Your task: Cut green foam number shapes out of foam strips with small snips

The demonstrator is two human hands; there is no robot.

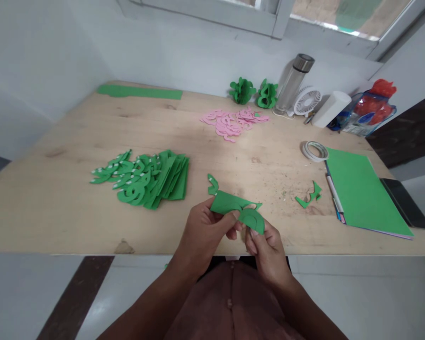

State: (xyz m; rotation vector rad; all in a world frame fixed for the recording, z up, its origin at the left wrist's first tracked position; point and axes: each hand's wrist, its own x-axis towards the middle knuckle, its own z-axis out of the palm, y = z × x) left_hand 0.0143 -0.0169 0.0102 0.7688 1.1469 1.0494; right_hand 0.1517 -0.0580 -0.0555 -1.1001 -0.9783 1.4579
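Near the table's front edge, my left hand point(212, 224) is closed on a piece of green craft sheet point(226, 202), thumb on top. One end of the piece has a cut-out notch and a pointed tip. My right hand point(267, 245) pinches a rounded, fan-like green part point(252, 220) with a curved line on it. Whether this part is still joined to the piece in my left hand, I cannot tell. Just beyond my left hand lies a small curved green cut-out point(213, 184). My right fingertips are partly hidden beneath the green material.
Left lie piled green cut-outs point(134, 177) and stacked green pieces point(172, 177). Pink cut-outs point(228, 123) lie behind. At right are green scraps point(310, 196), tape rolls point(315, 151), a pen point(335, 193), a green sheet point(368, 193) and a dark phone-like slab point(405, 203). A bottle point(292, 85) and fan point(307, 100) stand behind.
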